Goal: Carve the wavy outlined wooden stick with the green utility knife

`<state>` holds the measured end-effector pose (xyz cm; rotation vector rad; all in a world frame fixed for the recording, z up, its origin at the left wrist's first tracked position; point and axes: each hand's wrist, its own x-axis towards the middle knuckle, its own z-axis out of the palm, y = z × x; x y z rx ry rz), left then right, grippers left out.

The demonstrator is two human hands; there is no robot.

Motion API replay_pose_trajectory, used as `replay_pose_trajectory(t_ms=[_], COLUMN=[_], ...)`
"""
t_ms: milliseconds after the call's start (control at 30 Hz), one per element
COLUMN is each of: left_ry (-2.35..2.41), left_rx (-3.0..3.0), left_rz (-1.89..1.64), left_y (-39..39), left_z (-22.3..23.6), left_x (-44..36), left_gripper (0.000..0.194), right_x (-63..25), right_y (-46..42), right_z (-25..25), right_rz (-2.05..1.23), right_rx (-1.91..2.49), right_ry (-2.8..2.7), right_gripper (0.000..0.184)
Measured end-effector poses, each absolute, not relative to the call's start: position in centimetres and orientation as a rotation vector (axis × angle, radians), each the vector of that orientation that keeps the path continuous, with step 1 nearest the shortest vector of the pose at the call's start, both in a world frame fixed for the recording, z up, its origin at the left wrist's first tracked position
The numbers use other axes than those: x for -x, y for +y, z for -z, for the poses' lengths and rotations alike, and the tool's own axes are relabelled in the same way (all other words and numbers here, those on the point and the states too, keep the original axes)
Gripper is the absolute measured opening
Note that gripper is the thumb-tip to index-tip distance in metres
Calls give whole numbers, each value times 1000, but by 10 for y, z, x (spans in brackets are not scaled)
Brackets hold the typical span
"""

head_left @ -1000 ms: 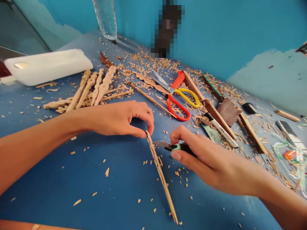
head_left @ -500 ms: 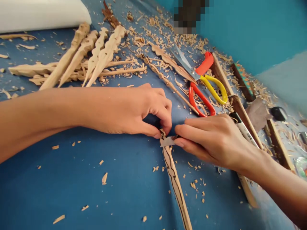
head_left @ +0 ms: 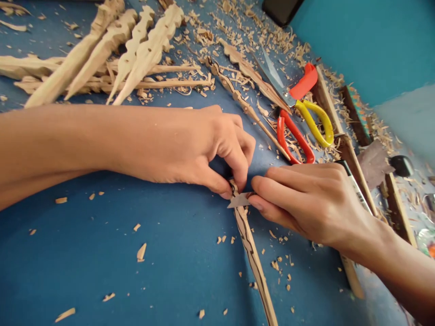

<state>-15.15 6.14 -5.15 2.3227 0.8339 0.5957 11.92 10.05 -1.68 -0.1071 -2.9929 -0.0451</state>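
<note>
A slim wooden stick [head_left: 253, 253] with wavy dark lines drawn along it slants down the blue table. My left hand [head_left: 217, 149] pinches its upper end between thumb and fingers. In my right hand [head_left: 306, 199] is a craft knife [head_left: 239, 199]; only its short pointed blade shows, and the grip hides the handle. The blade lies across the stick, touching it just below my left fingertips. Pale chips [head_left: 276, 265] are scattered beside the stick.
Carved wooden sticks [head_left: 149, 52] lie piled at the upper left. Scissors [head_left: 288, 97] with red and yellow handles rest beyond my hands, near another carved stick [head_left: 238, 95]. Shavings, a marker [head_left: 356, 190] and wooden strips [head_left: 397, 208] are on the right, below a teal wall [head_left: 367, 40].
My right hand has brought the knife blade from beside the stick onto its upper end and turned palm-down. The view has moved closer and downward. My left hand keeps its pinch.
</note>
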Motion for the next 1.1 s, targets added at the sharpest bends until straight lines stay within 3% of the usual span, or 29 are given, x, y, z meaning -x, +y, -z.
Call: replay_pose_trajectory(t_ms=[200,500,1100], left_ry=[801,800,748], left_rx=[-2336,-2352,-2328], left_rz=[-566,-537,-620], left_y=[61,59,62], left_z=[44,43,48], left_x=[149,147,146], left_gripper=[17,14,17], right_x=[-120,-112,-106], right_y=[104,118,128], right_z=[9,12,7], right_rz=[197,-34,-111], right_rx=[-11,-150,-250], right_ry=[-2998,-3097,-3200], right_gripper=[26,40,39])
